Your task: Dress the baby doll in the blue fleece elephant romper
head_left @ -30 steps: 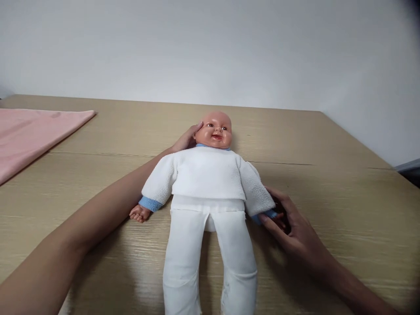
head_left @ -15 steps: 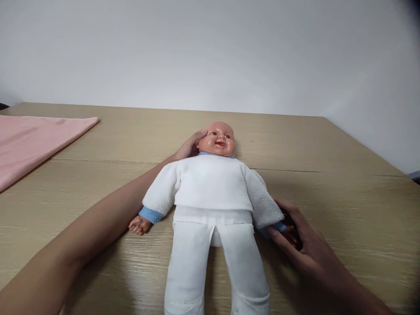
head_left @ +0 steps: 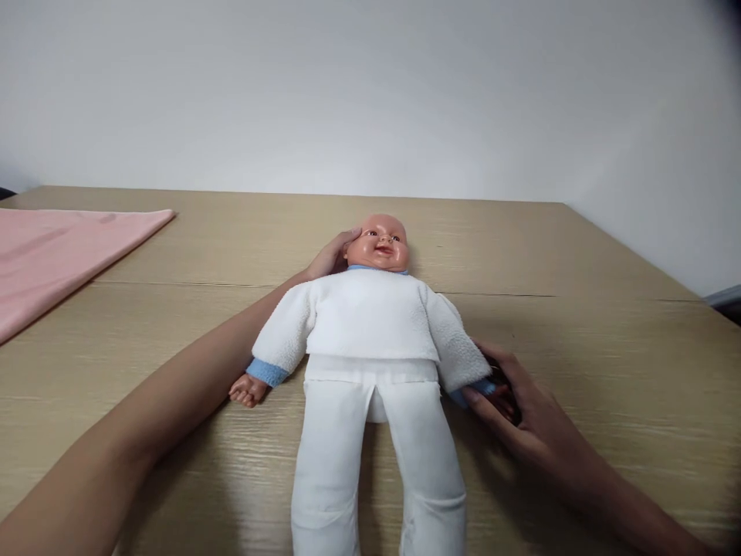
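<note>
A baby doll [head_left: 373, 316] lies on its back on the table, its head toward the far side. It wears a fleecy white top with blue cuffs and white trousers; its feet are out of view. Against the left side of the doll's head is my left hand [head_left: 334, 253], closed around it with the thumb by the face; the other fingers are hidden. My right hand [head_left: 529, 413] is wrapped round the doll's cuff and hand on the right, thumb on the near side and fingers on the far side.
A pink cloth [head_left: 63, 251] is spread at the table's left side. The light wooden table [head_left: 607, 347] has a seam running across it, and a pale wall stands behind. Dark objects show at the far left and right edges.
The view has shifted slightly, so the doll and my right hand appear a little further left and higher. Both hands keep their places on the doll.
</note>
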A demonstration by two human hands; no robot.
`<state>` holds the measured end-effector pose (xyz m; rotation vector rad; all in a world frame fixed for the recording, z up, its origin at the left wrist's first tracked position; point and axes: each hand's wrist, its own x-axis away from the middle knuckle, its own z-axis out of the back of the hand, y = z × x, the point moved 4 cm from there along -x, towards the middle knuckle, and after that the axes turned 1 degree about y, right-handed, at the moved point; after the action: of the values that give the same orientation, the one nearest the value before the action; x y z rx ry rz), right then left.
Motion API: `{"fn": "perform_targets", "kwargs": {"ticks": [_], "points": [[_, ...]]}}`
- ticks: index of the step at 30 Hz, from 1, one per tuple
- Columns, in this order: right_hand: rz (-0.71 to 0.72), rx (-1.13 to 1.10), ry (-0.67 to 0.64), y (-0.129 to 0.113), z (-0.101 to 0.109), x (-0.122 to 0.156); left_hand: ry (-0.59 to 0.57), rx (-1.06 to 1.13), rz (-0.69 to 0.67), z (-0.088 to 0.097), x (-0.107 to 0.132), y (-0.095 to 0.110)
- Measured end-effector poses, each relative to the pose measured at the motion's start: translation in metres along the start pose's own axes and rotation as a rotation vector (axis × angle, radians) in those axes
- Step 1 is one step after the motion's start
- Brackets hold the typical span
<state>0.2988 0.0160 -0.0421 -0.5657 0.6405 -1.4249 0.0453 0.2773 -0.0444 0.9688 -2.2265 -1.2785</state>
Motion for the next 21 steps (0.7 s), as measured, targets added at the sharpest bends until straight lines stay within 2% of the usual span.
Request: {"fn": "perform_targets", "kwargs": {"ticks": [2, 5, 8, 10, 13, 16, 19, 21], "points": [[0.012, -0.006, -0.011, -0.003, 0.001, -0.002, -0.019, -0.012, 0.016, -0.001, 0.000, 0.000], [0.019, -0.011, -0.016, -0.007, 0.002, -0.004, 0.022, -0.048, 0.018, 0.001, 0.001, 0.001], [0.037, -0.017, 0.007, -0.009, 0.000, -0.005, 0.111, -0.125, -0.037, 0.006, 0.006, 0.005], [0.073, -0.018, 0.037, -0.008, -0.002, -0.004, 0.219, -0.229, -0.105, 0.013, 0.017, 0.010], [0.176, 0.022, 0.126, -0.005, -0.006, -0.001, 0.393, -0.379, -0.190, 0.025, 0.046, 0.016], [0.231, 0.129, 0.252, -0.009, -0.002, 0.005, 0.490, -0.472, -0.226, 0.031, 0.088, 0.019], [0.269, 0.207, 0.340, -0.030, 0.006, 0.025, 0.546, -0.602, -0.241, 0.027, 0.129, 0.019], [0.314, 0.204, 0.412, -0.050, 0.011, 0.054, 0.564, -0.702, -0.241, 0.018, 0.151, 0.023]]}}
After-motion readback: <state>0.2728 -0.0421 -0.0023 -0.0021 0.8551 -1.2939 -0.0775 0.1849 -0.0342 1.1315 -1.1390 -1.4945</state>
